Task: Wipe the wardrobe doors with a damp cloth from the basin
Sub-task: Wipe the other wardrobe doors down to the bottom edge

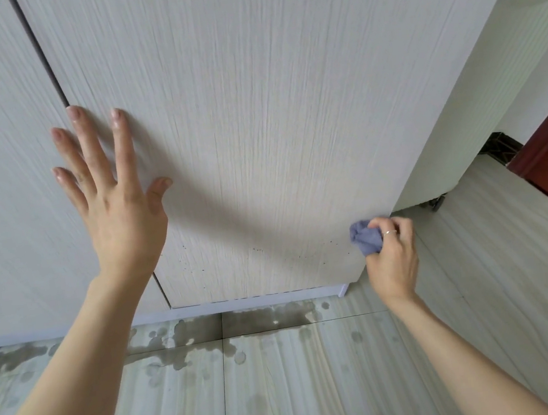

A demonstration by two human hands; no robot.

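The wet patches on the floor tiles point(246, 328) lie right below the person's reaching arms, so a slip while leaning in looks the likeliest mishap, and the dark specks near the door's foot could smear if the cloth runs too wet. The right hand point(390, 255) has its grip closed round a bunched blue-grey cloth point(366, 239), pressed at the lower right corner of the pale wood-grain wardrobe door point(253, 106). The left hand point(117, 206) lies flat, fingers spread, on that door beside the seam, holding nothing.
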